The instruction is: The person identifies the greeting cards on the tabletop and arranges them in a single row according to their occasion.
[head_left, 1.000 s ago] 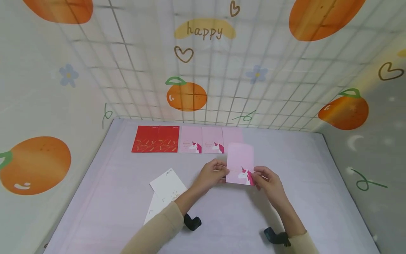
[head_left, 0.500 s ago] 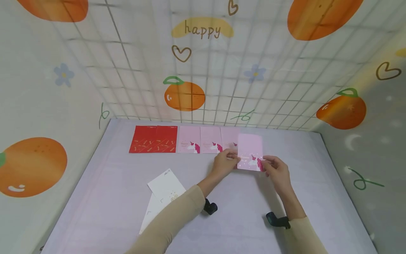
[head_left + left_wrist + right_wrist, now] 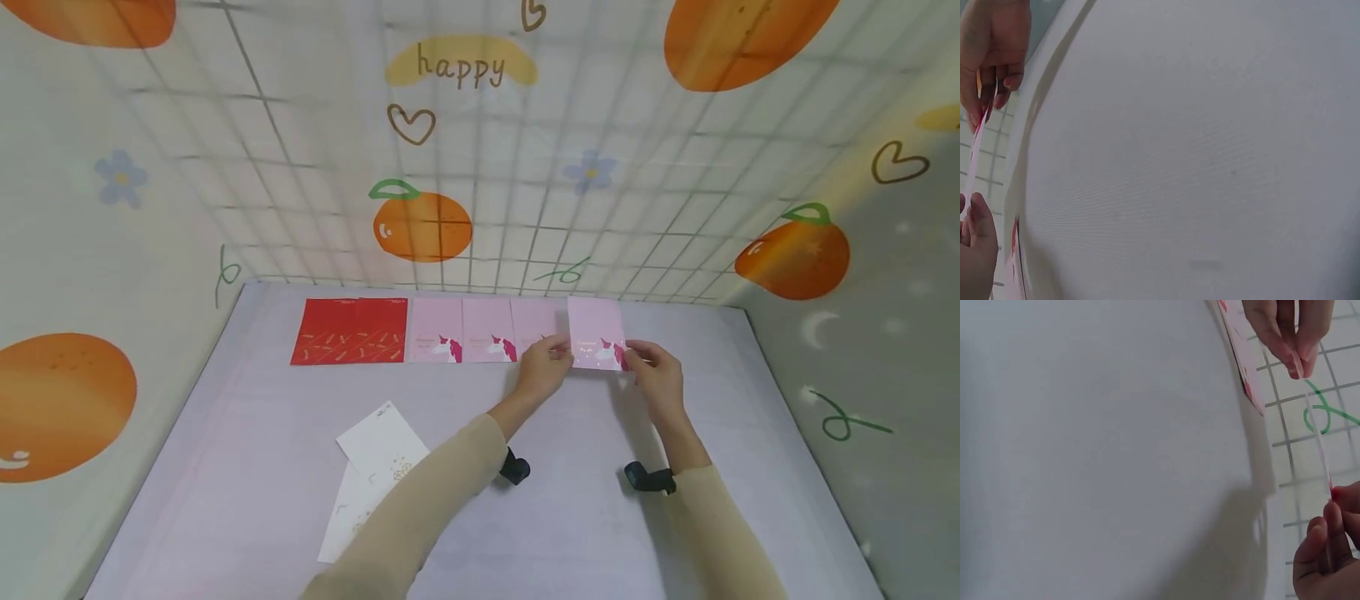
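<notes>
Both hands hold a pink card with a white and magenta unicorn (image 3: 597, 333) by its two sides. My left hand (image 3: 543, 367) pinches its lower left edge, and my right hand (image 3: 660, 379) pinches the lower right, beside the unicorn's mane. In the head view it overlaps the end of a row of similar pink unicorn cards (image 3: 487, 325). The right wrist view shows the card edge-on as a thin strip (image 3: 1321, 447), raised off the table, between the left fingertips above and the right fingertips below. The left hand partly covers the nearest pink card in the row.
Two red cards with gold patterns (image 3: 348, 332) lie at the left end of the row, along the table's back edge. Nearer, white printed cards (image 3: 382, 442) overlap, partly under the left sleeve (image 3: 427, 500). A grid panel behind printed cloth (image 3: 525, 208) stands at the back.
Both hands have carried the pink card away from me and to the right, from in front of the row to its right end. The view has shifted slightly.
</notes>
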### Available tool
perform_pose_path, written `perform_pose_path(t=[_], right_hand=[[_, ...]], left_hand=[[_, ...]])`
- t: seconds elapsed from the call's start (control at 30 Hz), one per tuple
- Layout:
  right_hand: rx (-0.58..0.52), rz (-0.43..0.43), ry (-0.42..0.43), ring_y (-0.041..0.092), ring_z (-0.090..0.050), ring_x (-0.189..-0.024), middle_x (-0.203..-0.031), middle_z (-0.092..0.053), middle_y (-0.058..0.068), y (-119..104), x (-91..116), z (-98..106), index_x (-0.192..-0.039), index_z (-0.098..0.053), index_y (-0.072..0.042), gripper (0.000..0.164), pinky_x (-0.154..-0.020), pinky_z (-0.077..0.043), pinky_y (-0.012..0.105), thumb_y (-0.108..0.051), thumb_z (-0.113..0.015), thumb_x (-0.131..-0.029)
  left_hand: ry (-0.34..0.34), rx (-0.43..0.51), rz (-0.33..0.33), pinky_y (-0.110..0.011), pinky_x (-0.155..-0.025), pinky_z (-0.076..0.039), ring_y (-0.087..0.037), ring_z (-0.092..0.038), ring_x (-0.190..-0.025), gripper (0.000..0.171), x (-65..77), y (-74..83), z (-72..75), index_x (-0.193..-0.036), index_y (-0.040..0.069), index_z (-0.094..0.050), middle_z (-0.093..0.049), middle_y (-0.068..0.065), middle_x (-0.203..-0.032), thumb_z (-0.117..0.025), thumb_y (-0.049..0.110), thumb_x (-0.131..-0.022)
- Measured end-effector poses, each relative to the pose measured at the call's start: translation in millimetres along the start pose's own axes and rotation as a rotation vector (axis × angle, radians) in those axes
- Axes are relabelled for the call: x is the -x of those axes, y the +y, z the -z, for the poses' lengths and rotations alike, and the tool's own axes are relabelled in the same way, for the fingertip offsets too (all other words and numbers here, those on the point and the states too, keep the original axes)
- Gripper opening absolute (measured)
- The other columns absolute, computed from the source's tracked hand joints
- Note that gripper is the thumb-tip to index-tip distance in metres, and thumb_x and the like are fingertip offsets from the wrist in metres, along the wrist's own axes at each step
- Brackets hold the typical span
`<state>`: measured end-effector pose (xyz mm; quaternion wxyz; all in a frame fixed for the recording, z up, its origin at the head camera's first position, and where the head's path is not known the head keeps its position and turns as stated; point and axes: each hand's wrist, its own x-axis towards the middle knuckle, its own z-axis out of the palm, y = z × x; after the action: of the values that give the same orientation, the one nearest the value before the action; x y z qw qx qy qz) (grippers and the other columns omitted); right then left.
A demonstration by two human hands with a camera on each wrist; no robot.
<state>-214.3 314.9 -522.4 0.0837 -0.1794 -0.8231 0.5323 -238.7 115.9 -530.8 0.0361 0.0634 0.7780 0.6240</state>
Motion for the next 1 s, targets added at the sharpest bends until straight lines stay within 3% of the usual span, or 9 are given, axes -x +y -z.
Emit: perform_pose_path(t=[0.13,0.33,0.5,0.63,0.77,0.9,1.0], right_hand=[[-0.023,-0.042,0.010,0.020,-0.059,-0.093,-0.117,-0.061,0.012,-2.2,-9.8,-5.2,-0.129,-0.066,-0.008,0.031,-0.070,-0.052,0.022,-0.020,-0.060,-0.101],[-0.026,-0.084,0.020,0.022,-0.059,-0.098,-0.118,-0.061,0.013,2.1,-20.3,-13.3,-0.130,-0.065,-0.008,0.031,-0.075,-0.052,0.021,-0.016,-0.057,-0.101],[0.016,-0.086,0.011,0.025,-0.057,-0.105,-0.124,-0.062,0.015,10.9,-22.0,-17.5,-0.131,-0.064,-0.006,0.032,-0.078,-0.051,0.021,-0.015,-0.057,-0.101],[0.042,-0.076,0.010,0.026,-0.058,-0.106,-0.125,-0.063,0.016,15.3,-21.2,-19.1,-0.130,-0.064,-0.005,0.032,-0.076,-0.051,0.021,-0.015,-0.058,-0.101],[0.029,-0.071,0.018,0.026,-0.057,-0.105,-0.125,-0.063,0.017,15.8,-21.3,-19.8,-0.130,-0.064,-0.003,0.032,-0.077,-0.050,0.023,-0.015,-0.057,-0.102],[0.027,-0.091,0.018,0.026,-0.056,-0.106,-0.127,-0.062,0.016,15.8,-22.6,-20.2,-0.131,-0.064,-0.004,0.032,-0.081,-0.051,0.026,-0.017,-0.056,-0.102],[0.038,-0.102,0.020,0.026,-0.056,-0.107,-0.129,-0.061,0.015,16.2,-22.9,-20.2,-0.132,-0.063,-0.006,0.033,-0.084,-0.051,0.028,-0.018,-0.055,-0.103]], left_hand=[[-0.039,-0.033,0.005,-0.025,-0.090,-0.052,-0.020,-0.063,-0.115,0.037,-2.6,1.3,-1.4,-0.136,0.001,-0.058,-0.065,-0.012,-0.125,-0.061,0.007,-0.099],[-0.089,-0.073,0.029,-0.027,-0.092,-0.052,-0.021,-0.060,-0.121,0.045,-4.0,-1.3,-3.5,-0.143,0.004,-0.051,-0.062,-0.010,-0.132,-0.061,0.013,-0.100],[-0.176,-0.126,-0.002,-0.033,-0.100,-0.048,-0.024,-0.057,-0.124,0.054,-2.6,-8.3,-2.9,-0.148,0.002,-0.045,-0.058,-0.014,-0.138,-0.063,0.015,-0.098],[-0.270,-0.195,-0.025,-0.031,-0.102,-0.046,-0.021,-0.057,-0.123,0.060,-0.8,-16.0,-2.7,-0.152,0.006,-0.040,-0.047,-0.009,-0.150,-0.063,0.018,-0.098],[-0.312,-0.291,-0.077,-0.030,-0.102,-0.045,-0.020,-0.057,-0.123,0.062,-1.3,-18.9,-3.6,-0.154,0.009,-0.036,-0.040,-0.007,-0.155,-0.062,0.019,-0.099],[-0.332,-0.446,-0.123,-0.035,-0.112,-0.034,-0.022,-0.042,-0.139,0.064,-2.3,-20.0,-5.6,-0.156,0.011,-0.033,-0.034,-0.008,-0.159,-0.061,0.022,-0.100],[-0.346,-0.510,-0.135,-0.038,-0.116,-0.028,-0.024,-0.028,-0.146,0.065,-2.6,-20.4,-7.1,-0.156,0.011,-0.031,-0.029,-0.010,-0.161,-0.060,0.023,-0.100]])
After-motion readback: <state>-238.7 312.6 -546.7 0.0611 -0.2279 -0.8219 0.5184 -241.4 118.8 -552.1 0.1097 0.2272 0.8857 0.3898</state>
